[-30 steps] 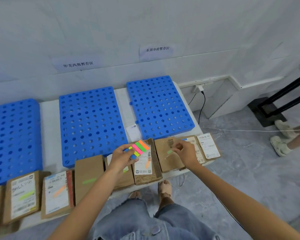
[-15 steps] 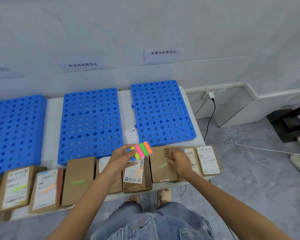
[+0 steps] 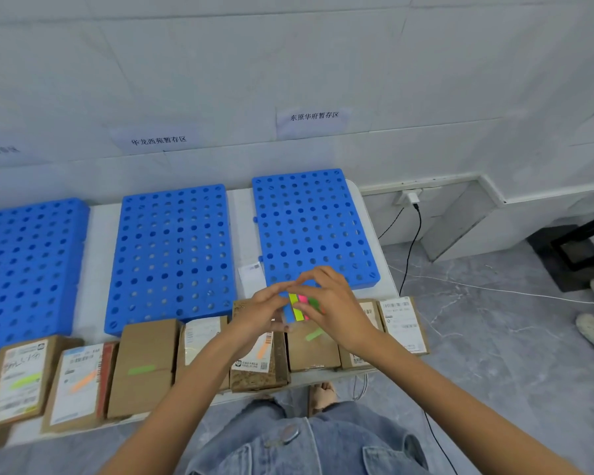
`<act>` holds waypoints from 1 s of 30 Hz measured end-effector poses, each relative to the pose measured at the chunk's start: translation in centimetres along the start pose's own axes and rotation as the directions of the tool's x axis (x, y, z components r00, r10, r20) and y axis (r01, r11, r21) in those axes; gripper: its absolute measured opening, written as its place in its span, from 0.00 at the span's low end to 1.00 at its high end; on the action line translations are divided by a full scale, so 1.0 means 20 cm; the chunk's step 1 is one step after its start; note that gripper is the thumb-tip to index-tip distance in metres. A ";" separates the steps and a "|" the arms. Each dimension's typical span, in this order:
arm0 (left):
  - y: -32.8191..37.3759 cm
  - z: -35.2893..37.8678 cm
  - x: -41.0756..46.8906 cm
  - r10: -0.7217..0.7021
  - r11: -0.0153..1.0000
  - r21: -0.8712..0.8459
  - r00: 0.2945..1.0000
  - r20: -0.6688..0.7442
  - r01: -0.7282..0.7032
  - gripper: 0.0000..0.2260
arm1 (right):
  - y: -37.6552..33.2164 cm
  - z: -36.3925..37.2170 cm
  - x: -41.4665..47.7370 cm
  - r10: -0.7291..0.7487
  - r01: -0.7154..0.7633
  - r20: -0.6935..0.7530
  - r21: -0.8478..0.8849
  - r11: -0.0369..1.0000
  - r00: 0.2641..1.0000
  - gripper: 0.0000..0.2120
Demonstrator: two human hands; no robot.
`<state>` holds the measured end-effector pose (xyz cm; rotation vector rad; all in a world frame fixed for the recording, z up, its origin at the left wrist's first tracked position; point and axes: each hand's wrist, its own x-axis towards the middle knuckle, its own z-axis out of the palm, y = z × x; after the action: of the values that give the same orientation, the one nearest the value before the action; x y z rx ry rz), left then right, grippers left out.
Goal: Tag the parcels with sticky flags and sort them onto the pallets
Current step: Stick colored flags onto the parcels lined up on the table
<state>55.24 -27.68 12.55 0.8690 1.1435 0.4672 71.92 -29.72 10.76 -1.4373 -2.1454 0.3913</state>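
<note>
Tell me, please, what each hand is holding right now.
Left hand: closed, holding the rectangular pad of neon sticky flags.
Right hand: closed, pinching at that pad's flags.

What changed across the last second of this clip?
The right hand left the brown parcel with the green flag and moved left to the flag pad, pinching at it. The left hand still grips the pad; the other parcels and blue pallets are unchanged.

left hand point(image 3: 259, 315), right hand point(image 3: 338, 308) touching, seemingly pinching

Faded blue denim point(image 3: 350, 443), metal button point(image 3: 289, 434)
</note>
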 end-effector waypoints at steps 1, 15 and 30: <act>0.00 0.01 0.00 0.006 1.000 0.014 1.000 0.015 -0.006 0.14 | 0.01 0.00 -0.01 0.004 -0.004 -0.022 0.001 1.000 1.000 0.14; 0.02 0.14 -0.03 -0.011 0.999 -0.046 0.999 0.032 0.012 0.10 | 0.04 -0.09 -0.06 0.040 -0.037 -0.015 0.191 0.981 0.999 0.06; -0.03 0.21 0.10 -0.001 0.997 -0.065 0.882 -0.471 -0.034 0.08 | 0.40 -0.19 -0.27 0.685 -0.577 0.072 0.607 0.547 0.725 0.07</act>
<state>59.82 -28.13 11.52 0.7189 1.5555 0.7580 81.80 -31.65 8.31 -1.7165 -1.0936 1.0601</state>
